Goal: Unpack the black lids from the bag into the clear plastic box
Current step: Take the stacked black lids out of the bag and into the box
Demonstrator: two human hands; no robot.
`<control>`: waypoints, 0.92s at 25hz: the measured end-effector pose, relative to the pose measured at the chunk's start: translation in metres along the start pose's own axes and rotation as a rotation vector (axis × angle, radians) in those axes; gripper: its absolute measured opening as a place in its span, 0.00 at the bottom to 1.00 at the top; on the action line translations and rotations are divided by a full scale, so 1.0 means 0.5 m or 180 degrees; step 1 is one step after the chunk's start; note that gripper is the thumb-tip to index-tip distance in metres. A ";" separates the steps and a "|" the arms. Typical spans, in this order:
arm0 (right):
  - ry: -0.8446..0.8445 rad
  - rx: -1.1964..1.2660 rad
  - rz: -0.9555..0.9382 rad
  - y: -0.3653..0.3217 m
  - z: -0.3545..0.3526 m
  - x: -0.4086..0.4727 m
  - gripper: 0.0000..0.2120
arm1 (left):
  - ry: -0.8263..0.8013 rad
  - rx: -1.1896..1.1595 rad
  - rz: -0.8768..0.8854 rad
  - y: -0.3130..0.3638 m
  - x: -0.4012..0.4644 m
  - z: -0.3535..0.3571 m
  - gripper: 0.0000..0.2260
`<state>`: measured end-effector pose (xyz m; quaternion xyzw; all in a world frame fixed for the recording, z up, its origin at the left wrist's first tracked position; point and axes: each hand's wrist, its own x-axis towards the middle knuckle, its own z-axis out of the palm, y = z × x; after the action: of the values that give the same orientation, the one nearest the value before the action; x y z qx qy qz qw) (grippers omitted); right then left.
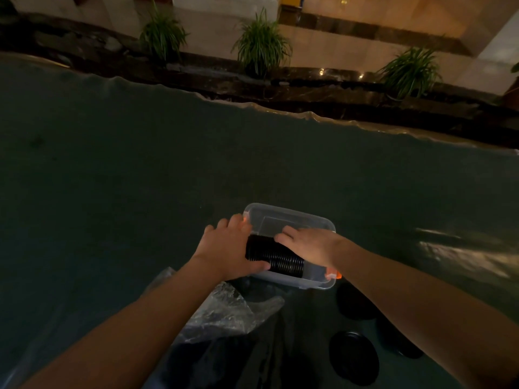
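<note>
Both hands' fingers (283, 237) clasp the lid stack (276, 256) inside the box (292, 217).

The hands (269, 248) cover both ends of the stack of black lids (276, 256), the crumpled bag (224, 310) hides behind the left forearm, and loose dark lids (354, 357) blur into the shadowed table (140, 178).
</note>
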<state>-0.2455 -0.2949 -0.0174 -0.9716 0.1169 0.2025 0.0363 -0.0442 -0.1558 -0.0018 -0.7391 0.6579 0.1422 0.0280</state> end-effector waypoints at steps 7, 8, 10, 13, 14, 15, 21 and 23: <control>-0.0200 0.0299 0.0388 -0.013 -0.020 -0.035 0.44 | 0.0049 0.0148 0.0096 -0.006 -0.009 -0.015 0.49; -0.0278 0.0319 0.0441 -0.014 -0.022 -0.040 0.47 | 0.0057 0.0162 0.0109 -0.006 -0.010 -0.017 0.49; -0.0373 0.0259 0.0533 -0.016 -0.022 -0.049 0.52 | 0.0073 0.0168 0.0149 -0.005 -0.013 -0.022 0.49; -0.0385 0.0265 0.0648 -0.017 -0.021 -0.061 0.55 | 0.0106 0.0175 0.0222 -0.001 -0.018 -0.026 0.48; -0.0366 0.0313 0.0702 -0.018 -0.024 -0.066 0.55 | 0.0119 0.0174 0.0249 0.001 -0.020 -0.029 0.47; -0.0328 0.0346 0.0761 -0.018 -0.029 -0.073 0.55 | 0.0137 0.0176 0.0279 0.002 -0.021 -0.033 0.47; 0.0593 0.0408 0.1041 -0.050 -0.088 -0.124 0.40 | 0.0370 0.0214 0.0470 0.017 -0.026 -0.074 0.47; 0.0811 0.0330 0.1206 -0.074 -0.108 -0.147 0.39 | 0.0460 0.0179 0.0527 0.024 -0.027 -0.094 0.48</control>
<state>-0.2811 -0.2500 0.0625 -0.9468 0.3111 0.0753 0.0324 -0.0493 -0.1552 0.0481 -0.6895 0.7207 0.0718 -0.0107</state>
